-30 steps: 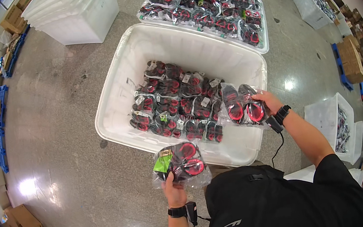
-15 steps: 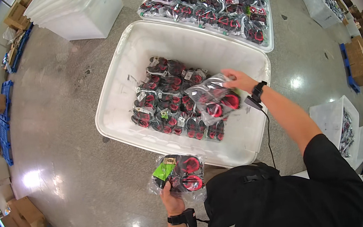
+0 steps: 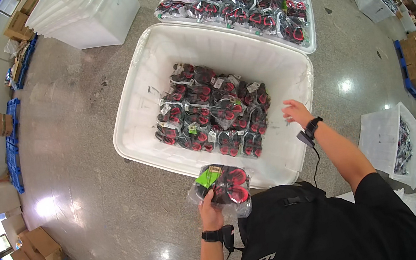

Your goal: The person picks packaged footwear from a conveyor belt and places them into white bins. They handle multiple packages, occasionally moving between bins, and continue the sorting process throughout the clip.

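My left hand point(image 3: 211, 214) grips a clear plastic bag holding a pair of black and red shoes point(image 3: 230, 184), a bright green tag showing at one side. It is held beside the near edge of a large white bin point(image 3: 134, 90). Inside that bin, bagged black and red shoes point(image 3: 198, 114) lie in rows on the bottom. Over the right part of the bin hovers my right hand point(image 3: 297, 112), its fingers apart and nothing in them. The closest bagged shoes are to its left.
Beyond the bin stands another white bin point(image 3: 311, 43), heaped with bagged shoes point(image 3: 249, 4). Nested white bins point(image 3: 97, 20) are at the far left. Another white bin point(image 3: 376, 138) lies to my right. Cartons point(image 3: 413, 61) and blue pallets point(image 3: 13, 141) line the sides.
My right hand has let go of a bagged pair of shoes, now lying among the others in the bin, and moved slightly right. My left hand, still holding its bag, has shifted right and up.
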Demonstrator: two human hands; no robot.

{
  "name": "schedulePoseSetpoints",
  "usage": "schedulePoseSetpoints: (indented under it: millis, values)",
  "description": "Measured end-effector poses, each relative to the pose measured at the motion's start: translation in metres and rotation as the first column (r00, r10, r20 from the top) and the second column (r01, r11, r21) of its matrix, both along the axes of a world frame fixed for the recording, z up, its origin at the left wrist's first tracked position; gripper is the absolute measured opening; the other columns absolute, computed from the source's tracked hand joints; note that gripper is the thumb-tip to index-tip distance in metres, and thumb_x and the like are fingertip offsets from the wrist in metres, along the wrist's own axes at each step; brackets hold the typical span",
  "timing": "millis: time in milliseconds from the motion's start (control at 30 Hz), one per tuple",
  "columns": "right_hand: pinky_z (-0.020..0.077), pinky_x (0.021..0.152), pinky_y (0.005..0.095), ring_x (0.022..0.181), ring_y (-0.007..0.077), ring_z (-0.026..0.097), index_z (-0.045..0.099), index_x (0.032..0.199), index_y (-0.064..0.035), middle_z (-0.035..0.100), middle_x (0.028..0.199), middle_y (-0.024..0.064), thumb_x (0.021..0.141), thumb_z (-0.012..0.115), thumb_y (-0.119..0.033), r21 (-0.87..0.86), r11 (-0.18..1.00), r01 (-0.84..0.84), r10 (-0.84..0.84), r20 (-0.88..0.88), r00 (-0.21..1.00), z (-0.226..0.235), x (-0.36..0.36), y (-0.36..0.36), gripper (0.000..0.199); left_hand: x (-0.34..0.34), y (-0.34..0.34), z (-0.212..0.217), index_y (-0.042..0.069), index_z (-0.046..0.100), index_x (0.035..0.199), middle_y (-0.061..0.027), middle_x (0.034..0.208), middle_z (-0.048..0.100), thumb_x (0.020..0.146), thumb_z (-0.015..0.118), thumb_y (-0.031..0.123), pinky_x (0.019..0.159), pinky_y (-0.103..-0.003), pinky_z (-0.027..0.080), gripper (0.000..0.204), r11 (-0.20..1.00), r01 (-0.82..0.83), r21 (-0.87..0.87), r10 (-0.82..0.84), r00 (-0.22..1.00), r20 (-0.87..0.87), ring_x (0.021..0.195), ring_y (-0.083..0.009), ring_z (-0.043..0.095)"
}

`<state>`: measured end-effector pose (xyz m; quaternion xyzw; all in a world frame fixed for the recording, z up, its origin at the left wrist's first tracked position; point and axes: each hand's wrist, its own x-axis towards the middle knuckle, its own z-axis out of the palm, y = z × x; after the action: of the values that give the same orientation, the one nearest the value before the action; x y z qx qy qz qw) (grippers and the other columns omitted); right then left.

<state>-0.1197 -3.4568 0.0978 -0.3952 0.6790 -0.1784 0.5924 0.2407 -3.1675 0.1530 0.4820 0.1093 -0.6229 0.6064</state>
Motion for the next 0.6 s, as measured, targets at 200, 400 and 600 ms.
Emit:
schedulePoseSetpoints:
  millis: [200, 400, 600]
  values:
    - [0.0554, 0.075, 0.0325, 0.091, 0.0177, 0.066, 0.051, 0.138, -0.001, 0.066, 0.106, 0.0106, 0.092, 0.07, -0.023, 0.079, 0.995, 0.063, -0.058, -0.062, 0.996, 0.008, -0.052, 0.063, 0.054, -0.003, -0.047, -0.016, 0.011, 0.058, 0.133, -0.0029, 0.122, 0.067, 0.096, 0.066, 0.014, 0.081, -0.035, 0.056, 0.038, 0.998, 0.069, 0.008, -0.069, 0.998, 0.003, 0.107, -0.0176, 0.067]
    - [0.0543, 0.076, 0.0314, 0.091, 0.017, 0.066, 0.05, 0.139, -0.0012, 0.066, 0.103, 0.0096, 0.094, 0.068, -0.024, 0.06, 0.998, -0.034, 0.041, -0.118, 0.992, 0.022, -0.073, 0.098, 0.054, 0.027, -0.031, -0.06, 0.007, 0.047, 0.141, -0.0079, 0.111, 0.064, 0.096, 0.068, 0.033, 0.078, -0.04, 0.054, 0.056, 0.959, 0.113, 0.26, -0.2, 0.919, 0.339, 0.094, -0.0218, 0.062]
    - [0.0536, 0.074, 0.0307, 0.089, 0.0148, 0.066, 0.053, 0.136, -0.0015, 0.067, 0.1, 0.007, 0.094, 0.068, -0.025, -0.042, 0.98, -0.194, 0.192, -0.056, 0.98, 0.023, -0.084, 0.104, 0.05, 0.068, 0.093, -0.098, 0.007, 0.055, 0.13, -0.0099, 0.107, 0.067, 0.099, 0.064, 0.028, 0.072, -0.036, 0.053, 0.039, 0.955, -0.039, 0.293, -0.049, 0.957, 0.286, 0.09, -0.0207, 0.065]
